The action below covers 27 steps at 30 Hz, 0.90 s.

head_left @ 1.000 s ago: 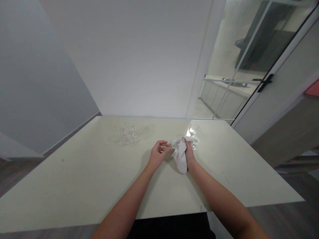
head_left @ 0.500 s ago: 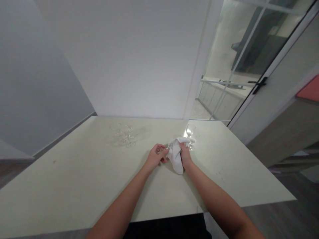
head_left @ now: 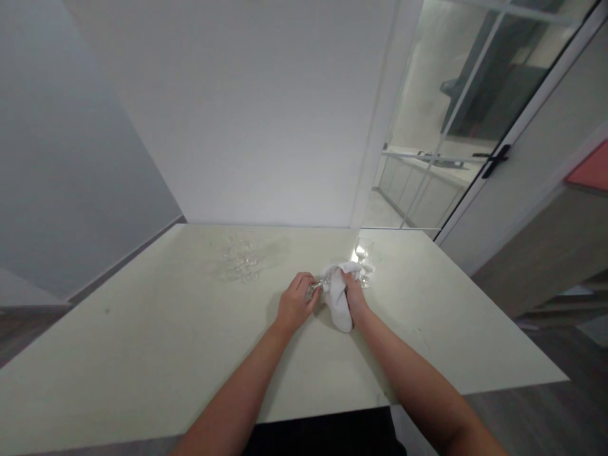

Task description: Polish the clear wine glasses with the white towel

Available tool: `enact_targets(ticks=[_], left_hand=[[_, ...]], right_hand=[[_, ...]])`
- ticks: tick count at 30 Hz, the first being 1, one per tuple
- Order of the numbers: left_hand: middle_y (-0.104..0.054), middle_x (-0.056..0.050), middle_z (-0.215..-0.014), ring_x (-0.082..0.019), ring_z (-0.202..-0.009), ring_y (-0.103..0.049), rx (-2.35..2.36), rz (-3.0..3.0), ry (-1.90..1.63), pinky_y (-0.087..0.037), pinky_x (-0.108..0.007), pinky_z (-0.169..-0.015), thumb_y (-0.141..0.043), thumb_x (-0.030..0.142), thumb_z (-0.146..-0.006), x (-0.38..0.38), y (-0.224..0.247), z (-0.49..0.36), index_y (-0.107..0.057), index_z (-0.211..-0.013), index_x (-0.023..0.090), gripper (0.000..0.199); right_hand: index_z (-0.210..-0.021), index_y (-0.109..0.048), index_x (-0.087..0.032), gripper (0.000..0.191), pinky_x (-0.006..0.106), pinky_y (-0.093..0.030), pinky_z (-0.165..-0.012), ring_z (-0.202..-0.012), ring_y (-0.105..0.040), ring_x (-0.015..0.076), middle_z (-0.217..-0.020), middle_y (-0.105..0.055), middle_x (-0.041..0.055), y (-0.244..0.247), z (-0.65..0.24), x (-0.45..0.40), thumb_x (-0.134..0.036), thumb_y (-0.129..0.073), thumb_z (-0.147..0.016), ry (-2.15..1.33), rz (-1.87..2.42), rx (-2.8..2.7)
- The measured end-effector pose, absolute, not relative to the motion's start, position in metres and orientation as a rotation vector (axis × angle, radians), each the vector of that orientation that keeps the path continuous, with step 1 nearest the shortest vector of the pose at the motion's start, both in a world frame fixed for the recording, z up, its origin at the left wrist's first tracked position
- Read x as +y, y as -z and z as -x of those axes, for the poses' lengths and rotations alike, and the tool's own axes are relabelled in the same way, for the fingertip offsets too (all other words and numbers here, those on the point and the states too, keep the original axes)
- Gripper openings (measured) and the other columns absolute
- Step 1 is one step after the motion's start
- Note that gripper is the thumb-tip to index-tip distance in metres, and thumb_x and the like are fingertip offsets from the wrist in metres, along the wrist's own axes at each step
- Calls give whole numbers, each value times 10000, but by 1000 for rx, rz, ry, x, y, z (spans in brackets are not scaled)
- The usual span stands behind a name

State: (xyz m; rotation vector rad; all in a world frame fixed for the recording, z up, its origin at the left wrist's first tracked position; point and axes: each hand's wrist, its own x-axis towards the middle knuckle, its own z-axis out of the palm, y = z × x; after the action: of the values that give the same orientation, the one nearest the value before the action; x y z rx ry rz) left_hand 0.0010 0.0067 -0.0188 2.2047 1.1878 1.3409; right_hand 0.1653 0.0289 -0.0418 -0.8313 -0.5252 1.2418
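Observation:
My left hand (head_left: pixel 298 300) is closed around the foot and stem of a clear stemmed glass (head_left: pixel 315 288), which lies sideways above the table. A white cloth (head_left: pixel 338 303) covers the glass's other end, so its bowl is hidden. My right hand (head_left: pixel 354 294) grips the cloth, with the fingers partly inside its folds and one end hanging down. Just beyond my right hand, clear glassware (head_left: pixel 361 253), seemingly stemmed, stands on the table. Farther left is a cluster of several clear glasses (head_left: pixel 242 258); their outlines are faint.
The pale table (head_left: pixel 156 342) meets a white wall (head_left: pixel 266 126) at the back. To the right is a glass-paned door (head_left: pixel 427 133) with a black handle (head_left: pixel 496 161). A wooden shelf unit (head_left: pixel 546 253) with a red item (head_left: pixel 589 168) on it stands at the far right.
My left hand has turned around the glass's foot, its fingers now closed over the top. My right hand and the cloth are nearly where they were.

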Motion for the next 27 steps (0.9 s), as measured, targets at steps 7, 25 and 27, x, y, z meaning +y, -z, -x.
enact_targets(ticks=[7,25,27], left_hand=[[-548,22,-532,-112,-407,-470,1143,-1520,-844,-344,-225,-425,-561,508,-817,12,16,-1,-517,-724,196,329],[-570,13,-591,-105,-485,-514,999,-1310,-845,-346,-200,-458,-623,513,-754,19,12,4,-496,-694,185,357],[-596,-2,-635,-96,-493,-525,908,-1236,-814,-375,-202,-467,-649,513,-740,18,9,6,-515,-693,174,368]], right_hand=[[-907,-608,-212,349,279,-525,-659,-705,-648,170,-797,-701,-11,42,-165,25,-319,-767,-615,-1194,872,-644],[-961,-595,-213,375,299,-519,-605,-640,-656,181,-753,-712,-19,37,-160,25,-340,-719,-631,-1250,871,-562],[-931,-603,-219,339,287,-520,-609,-640,-653,168,-753,-710,-31,38,-161,25,-322,-715,-628,-1232,857,-592]])
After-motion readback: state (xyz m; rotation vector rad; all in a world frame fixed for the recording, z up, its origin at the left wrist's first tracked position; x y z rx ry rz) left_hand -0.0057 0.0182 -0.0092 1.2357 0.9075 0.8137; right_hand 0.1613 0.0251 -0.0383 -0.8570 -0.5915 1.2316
